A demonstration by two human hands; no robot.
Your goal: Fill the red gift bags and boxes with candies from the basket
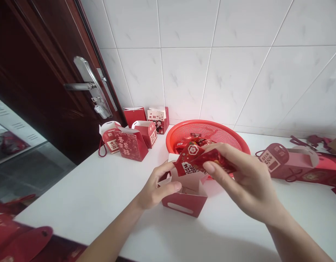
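My left hand [157, 185] grips the upper edge of an open red paper gift box [184, 204], whose inside and flaps are white. My right hand [245, 178] pinches red foil-wrapped sweet packets [203, 158] just above the box opening, and one packet shows a white flower emblem. Behind my hands stands a round red plastic mesh basket [208, 131] holding more wrapped sweets [191, 140]. My right hand hides the basket's front.
Several red gift boxes [137, 140] stand on the white counter [83, 207] against the white tiled wall [184, 72]. More red boxes [290, 162] lie at the right. A dark wooden door [47, 98] with a metal lever handle [86, 83] is at the left.
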